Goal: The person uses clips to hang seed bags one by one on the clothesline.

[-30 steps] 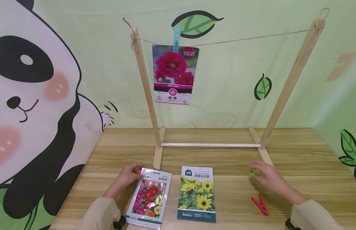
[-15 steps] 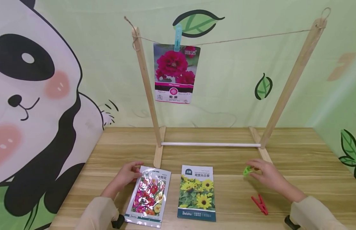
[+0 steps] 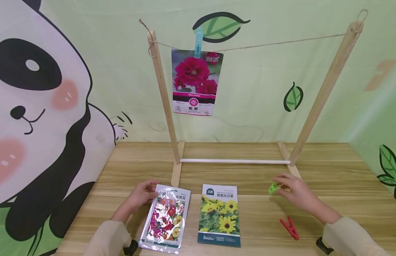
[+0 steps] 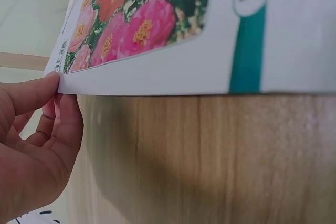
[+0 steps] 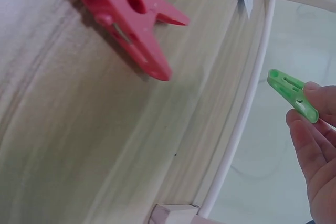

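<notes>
My left hand (image 3: 142,193) pinches the upper left edge of a seed packet (image 3: 166,220) with pink, red and yellow flowers. In the left wrist view the thumb lies on the packet (image 4: 157,72) and the fingers are beneath its edge. Between thumb and fingertips, my right hand (image 3: 294,192) holds a green clothespin (image 3: 273,188); the right wrist view shows that clothespin (image 5: 292,94) raised off the table. A sunflower seed packet (image 3: 219,215) lies flat between the hands. Below the right hand rests a red clothespin (image 3: 289,228).
Behind the hands stands a wooden frame (image 3: 326,92) with a white crossbar (image 3: 234,161) and a string (image 3: 271,44) across its top. A hollyhock seed packet (image 3: 195,85) hangs from the string's left part by a blue clothespin (image 3: 198,43). A panda-printed backdrop (image 3: 249,78) closes the back.
My right hand has lifted the green clothespin and moved slightly left with it. The left packet has tilted, and glare now covers its picture. The left hand keeps its grip.
</notes>
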